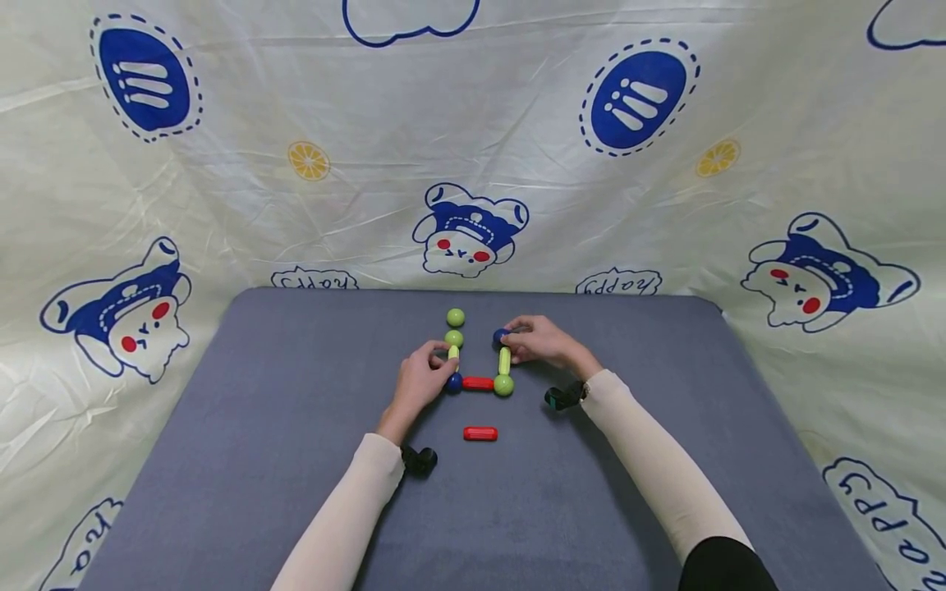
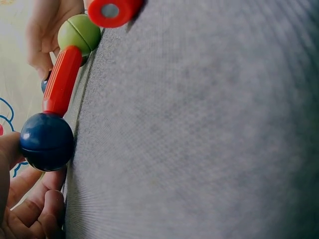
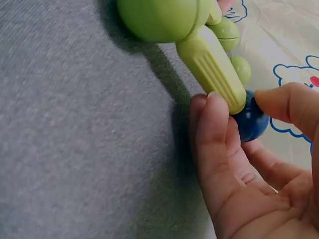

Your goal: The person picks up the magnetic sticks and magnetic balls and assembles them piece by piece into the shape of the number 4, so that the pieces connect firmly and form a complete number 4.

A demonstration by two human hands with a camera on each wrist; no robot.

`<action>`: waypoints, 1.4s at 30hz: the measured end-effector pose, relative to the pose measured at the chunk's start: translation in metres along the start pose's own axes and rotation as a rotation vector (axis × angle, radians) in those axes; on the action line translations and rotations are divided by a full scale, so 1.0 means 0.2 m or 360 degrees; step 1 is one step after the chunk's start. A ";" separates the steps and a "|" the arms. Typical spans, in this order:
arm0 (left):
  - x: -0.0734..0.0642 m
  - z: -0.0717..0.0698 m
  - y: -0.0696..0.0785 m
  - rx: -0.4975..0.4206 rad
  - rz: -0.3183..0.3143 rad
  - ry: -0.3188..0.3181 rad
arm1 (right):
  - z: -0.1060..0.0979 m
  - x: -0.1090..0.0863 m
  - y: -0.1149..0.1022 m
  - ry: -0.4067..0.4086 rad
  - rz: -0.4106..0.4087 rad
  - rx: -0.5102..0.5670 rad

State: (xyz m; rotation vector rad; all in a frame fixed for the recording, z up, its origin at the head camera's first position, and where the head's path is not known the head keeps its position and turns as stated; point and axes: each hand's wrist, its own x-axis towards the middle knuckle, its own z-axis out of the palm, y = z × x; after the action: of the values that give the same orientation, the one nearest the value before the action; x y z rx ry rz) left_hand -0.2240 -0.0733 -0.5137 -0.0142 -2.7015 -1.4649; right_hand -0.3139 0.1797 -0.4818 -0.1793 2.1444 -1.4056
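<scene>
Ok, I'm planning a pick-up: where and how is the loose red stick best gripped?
Probably round the middle of the red stick, from above, pinching its near and far long sides: it lies flat and crosswise on the table, touching no other piece.

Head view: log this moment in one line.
left hand: holds ball-and-rod frame, left side | right hand: pinches frame's far-right blue ball | loose red rod: on table, apart from frame
</scene>
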 end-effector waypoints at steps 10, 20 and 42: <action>-0.01 0.00 -0.01 0.0001 -0.0003 0.0003 | 0.00 -0.01 0.04 -0.0022 -0.0026 -0.0015; -0.01 0.00 0.01 0.0010 0.0008 0.0014 | 0.00 0.01 0.05 0.0044 -0.0074 -0.0274; 0.00 0.01 0.00 0.0012 -0.0013 0.0015 | 0.08 -0.11 0.09 0.0291 -0.0257 -0.0351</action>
State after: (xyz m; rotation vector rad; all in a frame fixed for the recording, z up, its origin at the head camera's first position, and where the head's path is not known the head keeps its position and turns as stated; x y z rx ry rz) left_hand -0.2243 -0.0718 -0.5147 0.0042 -2.7026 -1.4532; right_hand -0.2843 0.1830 -0.4944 -0.3252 2.4847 -1.3128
